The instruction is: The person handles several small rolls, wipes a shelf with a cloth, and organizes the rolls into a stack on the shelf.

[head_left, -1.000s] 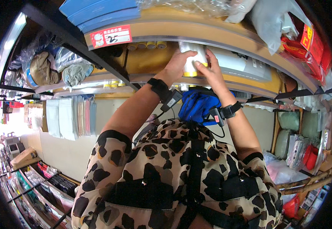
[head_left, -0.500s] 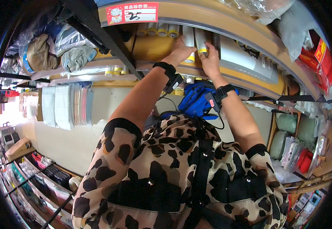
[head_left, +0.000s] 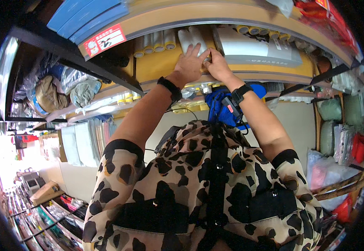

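Two white rolls (head_left: 185, 38) with a film-like wrap lie side by side on the wooden shelf (head_left: 148, 72), pointing toward me. My left hand (head_left: 189, 65) rests on their near part, fingers spread over the tops. Close beside it, my right hand (head_left: 220, 67) has its fingers bent around the near end of the right-hand roll. The two hands nearly touch, and they hide the rolls' near ends. To the left sit several similar rolls (head_left: 158, 41) with yellow-rimmed ends. A flat white and grey box (head_left: 255, 50) lies to the right.
A shelf edge (head_left: 157, 24) with a red and white price tag (head_left: 104, 40) hangs above my hands. Black metal posts (head_left: 75, 58) stand at left. Several yellow-ended rolls (head_left: 253, 30) lie behind the box. A blue bag (head_left: 221, 106) is below the shelf.
The right-hand roll has come together with the other one. My left hand has opened out over both, and my right hand has moved in beside it. The view has shifted.
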Tool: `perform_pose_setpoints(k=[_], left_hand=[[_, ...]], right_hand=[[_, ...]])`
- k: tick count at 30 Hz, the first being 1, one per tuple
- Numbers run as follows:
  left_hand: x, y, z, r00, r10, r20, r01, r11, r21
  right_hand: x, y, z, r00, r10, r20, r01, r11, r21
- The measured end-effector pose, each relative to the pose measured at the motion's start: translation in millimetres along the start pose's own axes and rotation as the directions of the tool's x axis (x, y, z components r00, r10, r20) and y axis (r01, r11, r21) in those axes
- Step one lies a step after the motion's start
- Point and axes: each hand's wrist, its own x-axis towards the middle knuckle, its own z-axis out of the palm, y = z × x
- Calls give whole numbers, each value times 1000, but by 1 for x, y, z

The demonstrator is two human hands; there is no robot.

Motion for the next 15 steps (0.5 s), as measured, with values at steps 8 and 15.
perform_pose_setpoints(k=[8, 15], left_hand=[[20, -13, 10, 982, 160, 98, -170, 979, 109], [45, -49, 11, 993, 59, 105, -71, 992, 109]], right_hand=[[-15, -11, -41, 983, -112, -147, 119, 992, 33], [-19, -8, -61, 955, -185, -233, 186, 982, -19]])
